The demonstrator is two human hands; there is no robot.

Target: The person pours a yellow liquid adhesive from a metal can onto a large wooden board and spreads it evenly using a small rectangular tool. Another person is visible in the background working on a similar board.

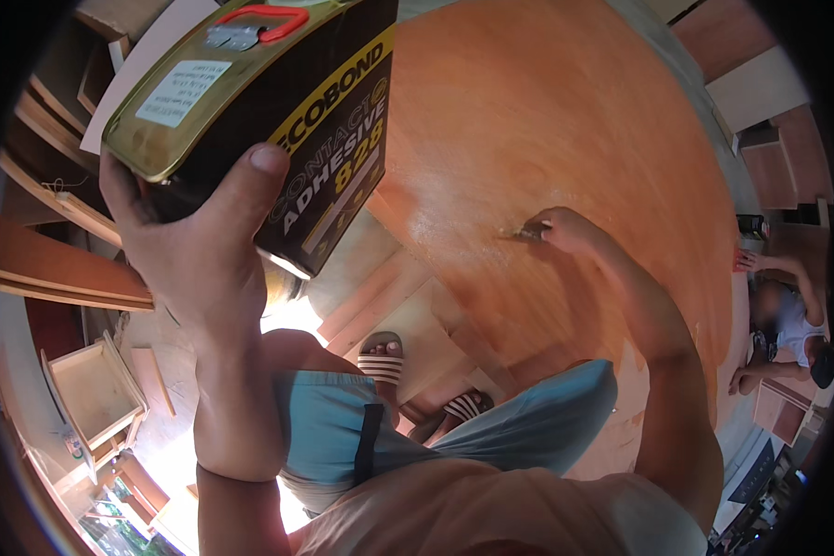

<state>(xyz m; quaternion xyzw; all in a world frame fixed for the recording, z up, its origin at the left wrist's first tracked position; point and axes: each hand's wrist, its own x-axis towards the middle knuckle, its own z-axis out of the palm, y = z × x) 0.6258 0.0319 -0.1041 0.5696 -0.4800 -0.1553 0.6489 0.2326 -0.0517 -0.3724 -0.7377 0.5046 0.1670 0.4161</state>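
Note:
Raised at the upper left, a rectangular metal can of Ecobond contact adhesive (250, 125) is gripped from its near side by my left hand (194, 201). The can is tilted, with its gold end and red handle (285, 24) facing up and left. My right hand (566, 229) holds a small flat spreader (526, 234) low against a large orange-brown plywood sheet (563, 118). A wet, shiny smear of adhesive (434, 226) lies on the sheet left of the spreader. My right fingers partly hide the spreader.
My sandalled feet (381, 358) stand on wood boards (396, 278) by the sheet's near edge. A wooden drawer box (97, 393) and curved wood panels (62, 260) are at the left. Another person (796, 320) sits at the far right, near a dark can (753, 226).

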